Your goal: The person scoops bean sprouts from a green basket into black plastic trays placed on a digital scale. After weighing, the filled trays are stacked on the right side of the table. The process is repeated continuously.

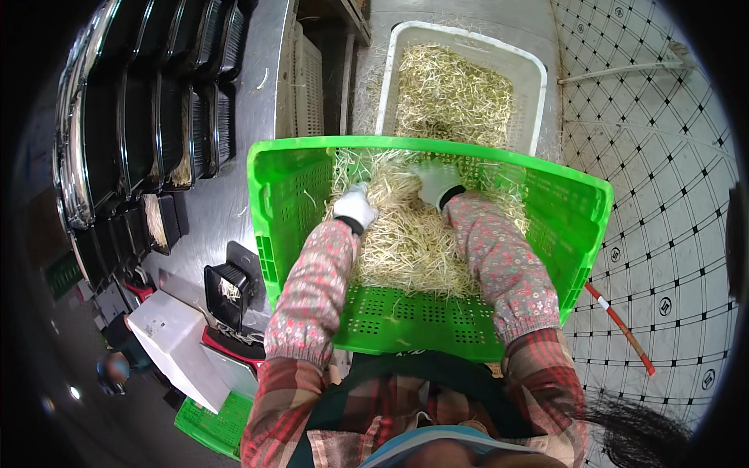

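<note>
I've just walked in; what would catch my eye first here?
Probably the big bright-green perforated plastic crate in the middle, holding pale, stringy sprout-like strands, with the white-gloved left hand and white-gloved right hand among them. Just beyond it, a white plastic basket holds more strands. At upper left, rows of glossy black plastic trays stand on a grey metal counter.

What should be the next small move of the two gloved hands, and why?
I would probably bring the left hand and right hand closer together, gathering the pale sprouts between them. Both hands are inside the green crate, on either side of a loose, tangled clump. The right hand is blurred, so its grip is unclear.
</note>
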A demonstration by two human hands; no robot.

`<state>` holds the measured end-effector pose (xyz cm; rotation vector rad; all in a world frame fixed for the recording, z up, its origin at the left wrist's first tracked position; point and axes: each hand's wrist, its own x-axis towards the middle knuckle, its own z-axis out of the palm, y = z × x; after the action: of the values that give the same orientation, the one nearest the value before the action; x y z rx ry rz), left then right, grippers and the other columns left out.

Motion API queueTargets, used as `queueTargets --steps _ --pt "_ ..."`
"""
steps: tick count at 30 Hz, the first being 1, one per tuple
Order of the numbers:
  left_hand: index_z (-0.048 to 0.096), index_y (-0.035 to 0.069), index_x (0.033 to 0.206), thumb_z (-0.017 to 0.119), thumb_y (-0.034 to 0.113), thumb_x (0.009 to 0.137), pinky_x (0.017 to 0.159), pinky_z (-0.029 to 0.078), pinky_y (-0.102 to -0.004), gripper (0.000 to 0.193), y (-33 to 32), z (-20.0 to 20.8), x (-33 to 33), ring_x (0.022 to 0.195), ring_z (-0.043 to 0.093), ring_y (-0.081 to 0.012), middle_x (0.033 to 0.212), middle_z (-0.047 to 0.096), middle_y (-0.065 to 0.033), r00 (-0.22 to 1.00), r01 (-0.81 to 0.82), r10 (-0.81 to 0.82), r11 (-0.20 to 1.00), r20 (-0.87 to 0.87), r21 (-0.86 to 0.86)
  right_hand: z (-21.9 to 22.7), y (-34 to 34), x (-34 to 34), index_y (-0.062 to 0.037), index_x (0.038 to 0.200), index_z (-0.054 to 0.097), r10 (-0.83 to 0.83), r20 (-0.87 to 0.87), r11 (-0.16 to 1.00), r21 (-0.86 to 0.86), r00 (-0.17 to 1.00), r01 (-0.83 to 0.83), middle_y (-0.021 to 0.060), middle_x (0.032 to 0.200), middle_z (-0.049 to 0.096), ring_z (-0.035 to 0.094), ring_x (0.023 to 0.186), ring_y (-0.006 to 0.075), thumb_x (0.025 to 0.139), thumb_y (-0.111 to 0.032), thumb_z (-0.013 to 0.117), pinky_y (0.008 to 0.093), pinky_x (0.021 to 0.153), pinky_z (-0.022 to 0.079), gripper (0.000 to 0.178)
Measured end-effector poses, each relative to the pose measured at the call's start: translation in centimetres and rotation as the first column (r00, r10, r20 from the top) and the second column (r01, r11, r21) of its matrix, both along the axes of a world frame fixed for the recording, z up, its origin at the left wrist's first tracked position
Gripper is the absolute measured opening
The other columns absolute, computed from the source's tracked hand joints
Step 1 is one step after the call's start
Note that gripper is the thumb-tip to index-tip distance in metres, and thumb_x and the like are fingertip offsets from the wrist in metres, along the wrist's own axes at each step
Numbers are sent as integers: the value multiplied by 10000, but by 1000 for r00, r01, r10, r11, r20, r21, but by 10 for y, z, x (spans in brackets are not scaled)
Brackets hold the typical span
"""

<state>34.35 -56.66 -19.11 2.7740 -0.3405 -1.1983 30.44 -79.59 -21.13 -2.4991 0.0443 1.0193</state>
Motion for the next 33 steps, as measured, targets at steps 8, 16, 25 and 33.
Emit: queueTargets --steps 8,16,25,33 --pt "528 186 1284 756 147 696 823 521 -426 632 18 72 -50 1055 555 -283 1183 553 -71 909 412 -368 861 196 -297 104 -16 27 -141 1331 553 -169 -113 968 168 979 187 184 1227 625 613 1117 324 753 -238 656 446 967 496 595" --pt "137 208 1565 905 298 576 1102 343 -523 1256 8 44 -43 1419 256 -418 1610 116 -174 958 219 -172 956 231 -197 46 -24 -5 -151 1568 57 -38 -17 991 124 999 40 195 1612 116 150 1477 391 676 -516 819 541 1187 185 1229" --pt "-69 150 1556 958 326 460 1087 387 -483 1513 -29 -17 13 1390 294 -458 1549 206 -274 949 306 -294 946 112 -108 26 10 -4 -132 1566 -16 72 -6 997 -40 997 -72 213 1611 93 270 1417 444 542 -300 920 534 1101 356 1397" --pt "528 50 1279 788 310 696 885 516 -422 690 -11 7 -2 1033 633 -368 1143 634 -222 991 132 -133 988 -15 -81 8 -10 -19 -37 1373 463 80 26 991 103 996 -83 209 1255 614 634 1096 319 807 -133 581 450 885 526 586"
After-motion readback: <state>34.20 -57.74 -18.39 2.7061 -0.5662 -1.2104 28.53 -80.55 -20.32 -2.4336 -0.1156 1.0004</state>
